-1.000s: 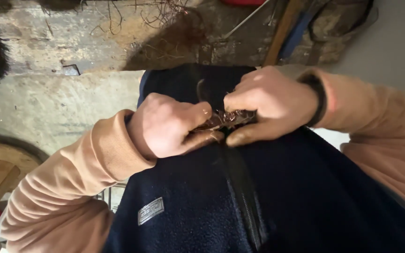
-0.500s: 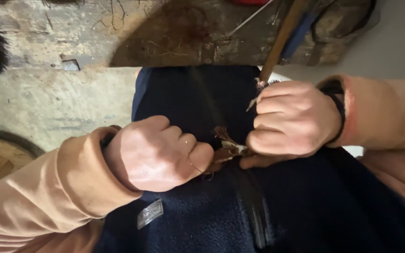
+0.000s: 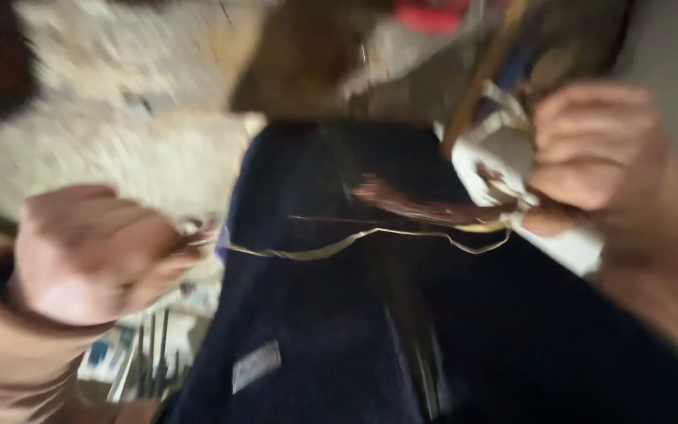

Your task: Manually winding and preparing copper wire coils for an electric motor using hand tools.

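Strand (image 3: 370, 239) stretches between both closed grips, over navy fleece (image 3: 339, 338) above rough concrete floor (image 3: 119, 149).

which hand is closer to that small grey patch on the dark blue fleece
Left. The left hand is up and left of the grey patch; the right hand is far up on the right.

Rough workshop: bare concrete floor (image 3: 143, 149), clutter.

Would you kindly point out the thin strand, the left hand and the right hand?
thin strand (image 3: 355, 239), head view, on its sagging middle.
left hand (image 3: 96, 251), head view, on the back of the fist.
right hand (image 3: 598, 157), head view, on the knuckles.
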